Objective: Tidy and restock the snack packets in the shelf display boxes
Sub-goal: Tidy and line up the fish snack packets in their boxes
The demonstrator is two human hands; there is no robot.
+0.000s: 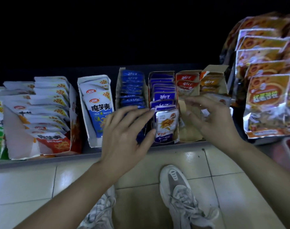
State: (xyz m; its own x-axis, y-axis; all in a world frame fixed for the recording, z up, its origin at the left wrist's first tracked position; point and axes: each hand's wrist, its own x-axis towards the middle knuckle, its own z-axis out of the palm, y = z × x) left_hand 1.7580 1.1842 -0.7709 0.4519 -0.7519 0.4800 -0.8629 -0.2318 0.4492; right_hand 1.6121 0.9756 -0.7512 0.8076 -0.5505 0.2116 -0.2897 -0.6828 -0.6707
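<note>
1. My left grip (126, 129) is released, fingers straight and spread. Their tips touch the left wall of the purple packet box (162, 90), and the thumb sits just beside its front packet (165, 124) (white-faced, leaning toward me).
2. The left grip covers the near end of the dark blue packet box (132, 90).
3. My right grip (212, 119) hangs with curled fingers over the bare near part of the red packet box (188, 134). It is blurred, so I cannot tell whether it pinches anything.
4. Beyond the right grip the red packets (187, 81) crowd the far end. The orange packet box (212, 81) is just to their right.
5. Right of that grip lie big orange bags (266, 90).
6. Left of the left grip stands the white-and-blue packet box (98, 103).
7. Below both grips are the shelf (41, 161) edge and my shoe (179, 195).
</note>
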